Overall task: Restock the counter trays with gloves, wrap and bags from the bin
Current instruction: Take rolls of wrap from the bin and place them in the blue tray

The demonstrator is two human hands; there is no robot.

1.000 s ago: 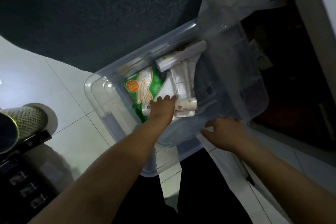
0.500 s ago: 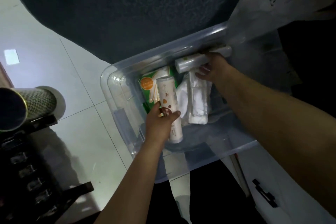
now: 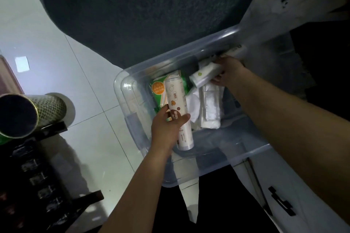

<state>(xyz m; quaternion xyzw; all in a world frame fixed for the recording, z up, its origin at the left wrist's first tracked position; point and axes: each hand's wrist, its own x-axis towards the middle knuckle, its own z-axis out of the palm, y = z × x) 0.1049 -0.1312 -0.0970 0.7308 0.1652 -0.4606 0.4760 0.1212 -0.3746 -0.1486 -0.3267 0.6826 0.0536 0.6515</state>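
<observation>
Bin: a clear plastic bin (image 3: 189, 172) stands on the tiled floor (image 3: 62, 73), below the person, with its opening up.

Left hand: the left hand (image 3: 166, 128) has its grip clenched around a white roll (image 3: 179, 111) with printed labels, grasping it at the lower half. The roll is lifted over the near left part of the bin.

Long axis of this roll: it runs from the near wall of the bin toward the far wall, almost in line with the left forearm. The far end is free and lies over the green packet (image 3: 159, 91).

Right hand: the right hand (image 3: 228, 72) is at the far right of the bin. Its grip is grasping a smaller roll (image 3: 203, 75) with a green mark. This roll lies across, its free end pointing to the left.

What is still in the bin: the green packet of gloves lies flat at the far left, under the lifted roll. A bundle of clear bags (image 3: 210, 106) lies between the two hands, its long axis going near to far.

Nearer hand: the left hand is nearer to the green packet, the right hand is nearer to the bags, but both grips are full.

Desk and trays: not in view.

Judgement: I think both rolls must go up and out of the bin first.
</observation>
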